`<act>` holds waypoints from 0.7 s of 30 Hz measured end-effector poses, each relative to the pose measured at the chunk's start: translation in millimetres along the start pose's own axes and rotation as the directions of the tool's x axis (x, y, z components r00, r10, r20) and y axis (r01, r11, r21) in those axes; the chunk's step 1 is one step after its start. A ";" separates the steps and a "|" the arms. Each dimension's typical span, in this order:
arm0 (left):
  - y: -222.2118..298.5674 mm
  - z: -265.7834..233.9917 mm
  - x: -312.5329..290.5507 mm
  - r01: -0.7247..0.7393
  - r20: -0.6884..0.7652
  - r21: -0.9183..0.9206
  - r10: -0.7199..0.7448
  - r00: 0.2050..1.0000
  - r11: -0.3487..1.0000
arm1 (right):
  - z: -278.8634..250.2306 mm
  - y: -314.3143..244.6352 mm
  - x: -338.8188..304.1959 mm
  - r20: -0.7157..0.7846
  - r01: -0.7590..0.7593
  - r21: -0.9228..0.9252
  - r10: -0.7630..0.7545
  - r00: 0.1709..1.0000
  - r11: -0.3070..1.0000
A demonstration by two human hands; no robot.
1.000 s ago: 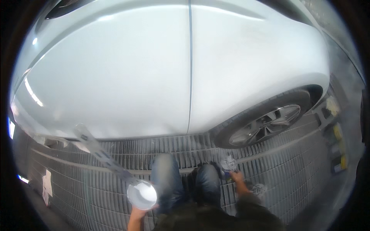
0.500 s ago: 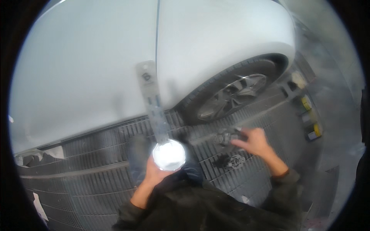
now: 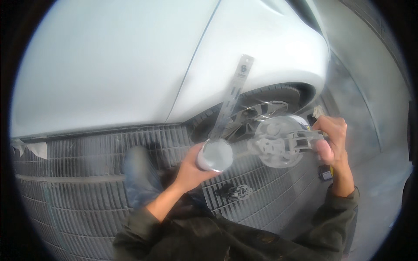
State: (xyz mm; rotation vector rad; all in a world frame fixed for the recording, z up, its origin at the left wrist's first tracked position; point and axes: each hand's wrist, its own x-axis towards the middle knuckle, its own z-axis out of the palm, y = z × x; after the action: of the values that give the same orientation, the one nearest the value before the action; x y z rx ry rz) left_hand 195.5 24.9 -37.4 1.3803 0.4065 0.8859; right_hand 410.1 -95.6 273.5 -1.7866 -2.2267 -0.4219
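My left hand (image 3: pixel 190 170) is wrapped round a small cup (image 3: pixel 217 156) with pale grey liquid in it. A long, flat, slotted mixing stick (image 3: pixel 233 89) stands tilted in the cup, its upper end pointing toward the car. To the right, my right hand (image 3: pixel 333 135) grips what looks like a paint spray gun (image 3: pixel 300 141) by its metal body. Its wide, round, translucent cup (image 3: pixel 276 150) is close beside the cup in my left hand; whether they touch, I cannot tell. Below them on the floor lies another greyish metal piece (image 3: pixel 238 192), too blurred to name.
A white car's side panel (image 3: pixel 113 65) fills the far side, with its wheel (image 3: pixel 257 115) behind my hands. Floor grating (image 3: pixel 82 191) lies beneath me. Partly hidden beyond my right hand is a dark container with a yellow band (image 3: pixel 325 172). Crumpled paper (image 3: pixel 32 148) lies at the far left.
My right hand has come up from near the floor and now holds the spray gun. The cup and stick in my left hand have shifted right, the stick now leaning right.
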 end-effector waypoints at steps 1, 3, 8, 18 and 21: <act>1.9 0.8 0.3 -0.002 0.003 -0.002 0.002 1.000 1.000 | -0.8 -3.9 1.8 0.003 0.012 0.010 -0.012 1.000 1.000; 3.9 1.9 -0.2 -0.007 0.002 -0.008 0.007 1.000 1.000 | -0.9 -10.0 5.3 0.001 0.037 0.024 -0.037 0.999 0.999; 2.8 -0.2 1.3 -0.010 -0.018 -0.021 0.010 1.000 1.000 | 3.2 -16.8 23.6 0.014 0.078 0.035 -0.079 0.997 0.996; -2.3 -2.8 0.8 -0.037 -0.024 -0.031 0.037 0.999 0.999 | 6.2 -23.5 36.6 -0.011 0.103 0.039 -0.102 0.995 0.994; -2.3 -2.7 0.7 -0.039 -0.029 -0.043 0.038 0.999 0.998 | 5.3 -24.3 38.4 -0.016 0.101 0.044 -0.101 0.995 0.994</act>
State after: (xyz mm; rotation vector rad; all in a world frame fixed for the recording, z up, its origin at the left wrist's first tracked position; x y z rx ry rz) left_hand 194.7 27.4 -39.9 1.3410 0.3812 0.9420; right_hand 378.0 -63.9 281.4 -1.6490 -2.3054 -0.4008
